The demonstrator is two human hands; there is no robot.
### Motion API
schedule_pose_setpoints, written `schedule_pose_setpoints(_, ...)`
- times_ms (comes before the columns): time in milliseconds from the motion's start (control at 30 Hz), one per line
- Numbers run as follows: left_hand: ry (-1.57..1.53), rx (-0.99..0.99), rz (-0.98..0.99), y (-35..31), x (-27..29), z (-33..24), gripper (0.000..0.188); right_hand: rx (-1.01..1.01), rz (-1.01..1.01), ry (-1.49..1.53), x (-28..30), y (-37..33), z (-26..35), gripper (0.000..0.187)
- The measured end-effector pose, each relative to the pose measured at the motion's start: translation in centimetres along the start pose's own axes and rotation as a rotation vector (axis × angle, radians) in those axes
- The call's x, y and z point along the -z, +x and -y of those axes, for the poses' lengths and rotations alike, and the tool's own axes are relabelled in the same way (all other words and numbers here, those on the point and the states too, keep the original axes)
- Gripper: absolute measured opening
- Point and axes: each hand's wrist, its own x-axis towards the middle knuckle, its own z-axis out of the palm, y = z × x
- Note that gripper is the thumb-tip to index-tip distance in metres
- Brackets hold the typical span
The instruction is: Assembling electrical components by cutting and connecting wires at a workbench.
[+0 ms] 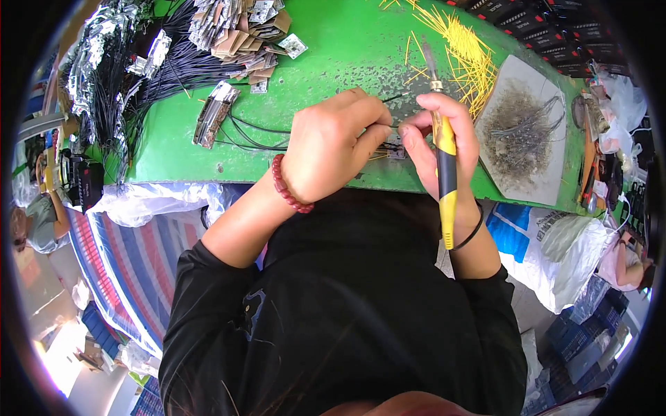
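Note:
My left hand [340, 132], with a red bead bracelet on its wrist, is closed around thin black wires [260, 127] near the table's front edge. The wires run leftward to a silvery, foil-like piece [216, 115] lying on the green table [166, 145]. In my right hand [454, 135] is a soldering iron [447, 197] with a yellow and black handle, its metal tip pointing away from me. The right thumb and fingertips also meet at a dark wire end close to the left fingertips. Beneath the hands lies a small part [395, 152], mostly hidden.
A pale slab [510, 73] with dark residue and loose wire lies to the right. Yellow wire pieces [468, 62] are heaped beyond the iron. Black cables [156, 83] and stacked small boards [239, 31] fill the far left. Plastic-wrapped bags [562, 243] and other people are at the sides.

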Motion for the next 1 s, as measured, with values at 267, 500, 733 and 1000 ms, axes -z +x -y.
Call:
schedule_pose_setpoints(267,0.063,-0.021,-0.133,-0.4,-1.2,0.4,0.007,0.088,-0.110,0.072,-0.1,-1.3,-0.7,0.035)
schedule_pose_setpoints(500,0.057,-0.027,-0.090,-0.6,-0.9,0.3,0.005,0.157,-0.105,0.057,-0.3,-1.1,-0.7,0.032)
schedule_pose_setpoints(733,-0.041,-0.068,-0.086,-0.7,-1.0,0.3,0.006,0.197,-0.023,-0.090,-0.1,-0.4,0.0,0.029)
schedule_pose_setpoints(1000,-0.066,-0.022,-0.091,-0.9,-1.2,0.6,0.005,-0.041,-0.056,0.140,1.1,-0.5,-0.4,0.028)
